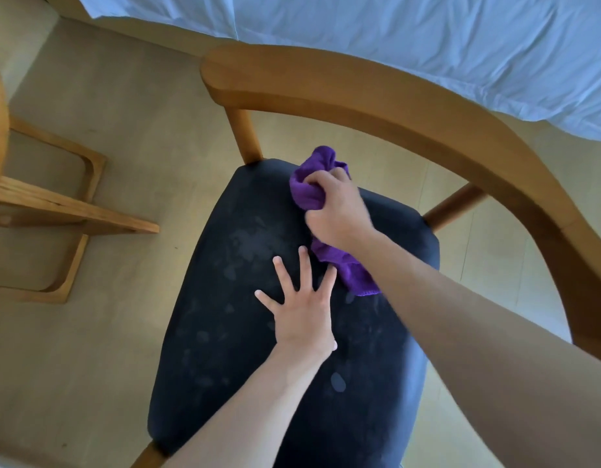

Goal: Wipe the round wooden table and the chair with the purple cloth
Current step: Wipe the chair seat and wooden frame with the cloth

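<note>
Two bare hands work over the dark seat (245, 332) of a wooden chair (410, 106), seen from the head camera looking steeply down. The right hand (336, 211) is curled tight around a bunched purple cloth (307, 190), fingers and thumb wrapped into the fabric so that a crumpled wad bulges out past the knuckles toward the chair's back, while a loose tail of the same cloth trails out under the wrist and lies on the seat. That hand sits toward the far right part of the cushion, knuckles up, with the forearm coming in from the lower right corner and crossing the seat's right edge. The left hand (304, 315) lies flat on the middle of the seat, palm down, fingers straight and spread wide, holding nothing; its fingertips end just beside the cloth's trailing tail without clearly touching it. Its forearm rises from the bottom edge, angled up and to the right. Pale smudges mark the seat around the left hand. Beyond the curved backrest lies white bedding (427, 45), and a wooden table base (56, 211) stands on the beige floor (123, 113) at left.
</note>
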Demonstrator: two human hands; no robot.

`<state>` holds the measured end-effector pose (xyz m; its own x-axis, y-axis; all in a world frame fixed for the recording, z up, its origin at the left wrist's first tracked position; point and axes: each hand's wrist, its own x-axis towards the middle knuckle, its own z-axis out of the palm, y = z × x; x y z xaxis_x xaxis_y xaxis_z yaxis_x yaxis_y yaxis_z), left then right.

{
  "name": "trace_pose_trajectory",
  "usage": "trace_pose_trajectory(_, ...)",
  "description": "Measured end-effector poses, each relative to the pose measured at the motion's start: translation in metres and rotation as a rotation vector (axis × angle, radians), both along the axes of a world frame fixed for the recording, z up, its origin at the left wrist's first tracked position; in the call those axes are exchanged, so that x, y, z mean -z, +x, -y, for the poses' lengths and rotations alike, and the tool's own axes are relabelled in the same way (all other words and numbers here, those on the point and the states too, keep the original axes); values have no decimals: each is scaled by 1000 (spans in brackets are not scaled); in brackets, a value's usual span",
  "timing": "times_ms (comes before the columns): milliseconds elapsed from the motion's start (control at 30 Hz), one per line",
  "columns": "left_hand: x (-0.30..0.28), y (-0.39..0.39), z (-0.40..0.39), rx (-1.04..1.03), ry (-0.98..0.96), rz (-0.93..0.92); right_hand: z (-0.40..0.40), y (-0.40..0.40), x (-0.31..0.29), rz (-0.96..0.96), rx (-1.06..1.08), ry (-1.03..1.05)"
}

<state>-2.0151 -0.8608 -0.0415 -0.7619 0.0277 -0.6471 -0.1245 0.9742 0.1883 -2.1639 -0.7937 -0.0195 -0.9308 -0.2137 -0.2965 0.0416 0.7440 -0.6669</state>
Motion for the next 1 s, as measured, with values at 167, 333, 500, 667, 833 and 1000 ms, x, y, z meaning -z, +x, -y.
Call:
trace_pose_trajectory(167, -14, 5, 48, -50, -3, -159, -60, 15, 2, -43, 521, 68)
trace_pose_trajectory(333, -4, 2, 97, -111, -137, -39, -23, -1, 10, 132, 671, 278)
trace_pose_trajectory(500, 5, 0, 95, -128, -113, -28, 72, -29, 10, 52, 221, 167)
trace_pose_trajectory(667, 2, 3, 101, -122, -85, -36, 111, -10, 11, -55, -252, 158)
trace_pose_trajectory(833, 0, 3, 99, -118, -114, -45, 28, 6, 8, -296, -759, 287)
trace_pose_trajectory(1000, -2, 3, 96, -138, -113, -37, 21, 18, 12, -112, -133, 369)
